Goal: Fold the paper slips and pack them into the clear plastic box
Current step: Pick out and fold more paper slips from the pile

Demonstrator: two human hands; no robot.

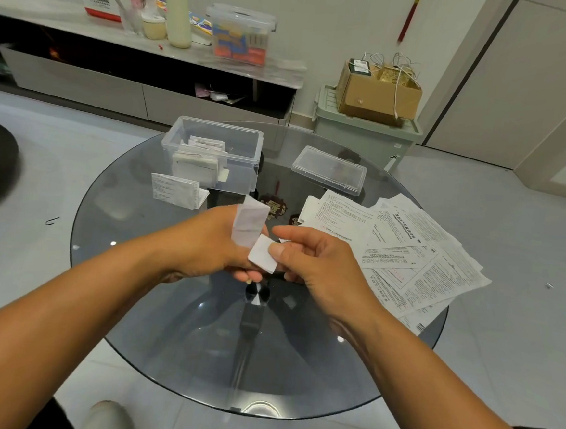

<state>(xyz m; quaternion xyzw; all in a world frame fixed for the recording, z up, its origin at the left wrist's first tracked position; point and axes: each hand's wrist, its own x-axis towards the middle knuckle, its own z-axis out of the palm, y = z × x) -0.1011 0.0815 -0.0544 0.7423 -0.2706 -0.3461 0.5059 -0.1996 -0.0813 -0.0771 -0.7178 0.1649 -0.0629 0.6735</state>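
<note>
A paper slip (pixel 252 223) is mid-fold at the centre of the view, held above the desk (pixel 178 324) between both hands. The left hand (pixel 211 242) grips its upright, partly folded strip, and the right hand (pixel 308 260) pinches the lower white flap under the thumb, so this slip looks about halfway through its folding.

At 11 o'clock from the hands stands the clear plastic box (pixel 212 154), open, with a bundle of folded slips (pixel 199 160) already stacked in its left part; the right part looks unfilled. Just in front of the box, at 10 o'clock, lies one folded sheet (pixel 177 190) on the glass, apparently done but not yet packed. At 1 o'clock sits the box lid (pixel 329 170), set apart from the box.

At 3 o'clock a spread pile of unfolded printed sheets (pixel 403 254) covers the right side of the desk, overlapping one another. Judging by that pile, well over half the folding is left, and the packing and the closing of the box remain as well.
</note>
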